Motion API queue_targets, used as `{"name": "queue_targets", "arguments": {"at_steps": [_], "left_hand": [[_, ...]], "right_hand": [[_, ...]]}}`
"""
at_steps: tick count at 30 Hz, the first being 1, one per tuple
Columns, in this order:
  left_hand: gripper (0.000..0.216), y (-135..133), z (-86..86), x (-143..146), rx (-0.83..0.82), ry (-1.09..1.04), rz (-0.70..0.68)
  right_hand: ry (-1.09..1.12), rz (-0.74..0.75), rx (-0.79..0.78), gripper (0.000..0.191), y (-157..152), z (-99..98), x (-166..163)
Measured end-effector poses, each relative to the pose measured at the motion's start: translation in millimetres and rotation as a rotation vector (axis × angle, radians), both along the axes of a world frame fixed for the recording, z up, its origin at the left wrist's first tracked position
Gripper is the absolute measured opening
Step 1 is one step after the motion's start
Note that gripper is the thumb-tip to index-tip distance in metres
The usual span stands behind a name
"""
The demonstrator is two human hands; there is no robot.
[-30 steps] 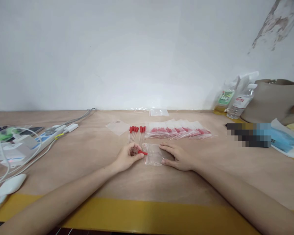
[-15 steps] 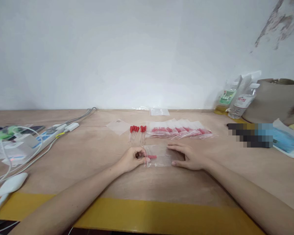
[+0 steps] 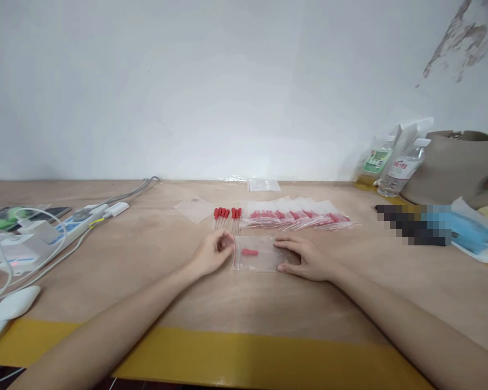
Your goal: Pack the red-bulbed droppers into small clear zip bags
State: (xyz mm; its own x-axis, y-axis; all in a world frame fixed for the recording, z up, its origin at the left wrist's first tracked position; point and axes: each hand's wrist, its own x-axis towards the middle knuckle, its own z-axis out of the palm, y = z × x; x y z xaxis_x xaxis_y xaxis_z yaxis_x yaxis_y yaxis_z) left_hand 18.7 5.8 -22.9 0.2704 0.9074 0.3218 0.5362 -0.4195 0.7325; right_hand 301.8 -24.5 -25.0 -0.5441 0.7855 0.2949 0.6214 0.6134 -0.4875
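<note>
A clear zip bag (image 3: 264, 264) lies flat in front of me with a red-bulbed dropper (image 3: 250, 252) inside; its tube hardly shows. At the bag's left, zipped end is my left hand (image 3: 214, 252), its fingers curled round to the thumb and the tips meeting at the bag's edge. On the other end rests my right hand (image 3: 309, 259), fingers and thumb spread apart on the bag. Just behind the left hand, several loose droppers (image 3: 223, 212) with red bulbs and thin tubes lie side by side, their lower ends partly hidden by that hand.
Overlapping filled bags (image 3: 296, 214) lie behind my right hand. A flat clear bag (image 3: 194, 209) is back left, another (image 3: 264, 185) near the wall. At left are a power strip (image 3: 79, 225) and cables; at right, bottles (image 3: 402, 168), a grey bag (image 3: 451, 168) and a blue packet (image 3: 475, 230).
My left hand has drawn back left out of the bag's mouth, leaving the dropper inside. The bag and my right hand have shifted slightly left and away from me.
</note>
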Motion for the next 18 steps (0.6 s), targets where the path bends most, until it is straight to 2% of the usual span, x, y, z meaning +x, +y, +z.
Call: {"name": "queue_targets", "arguments": {"at_steps": [3,5,8,10,14,18], "left_hand": [[0.018,33,11.7,-18,0.028,0.105,0.177],[0.020,57,22.3,-26,0.011,0.152,0.235],[0.026,88,33.6,-28,-0.043,0.285,0.373],[0.032,103,35.4,-25,-0.114,0.315,0.440],[0.034,120,31.4,-21,-0.257,0.213,0.453],[0.033,119,34.5,-25,-0.277,0.093,0.431]], "right_hand": [[-0.008,-0.005,0.024,0.058,0,-0.5,0],[-0.020,-0.008,0.044,0.057,0,0.3,-2],[-0.044,-0.019,0.062,0.056,-1,1.9,-5],[-0.047,-0.025,0.070,0.056,-1,2.3,-7],[-0.032,-0.015,0.091,0.055,-1,1.7,-7],[-0.042,-0.010,0.086,0.055,-1,1.3,-6]]}}
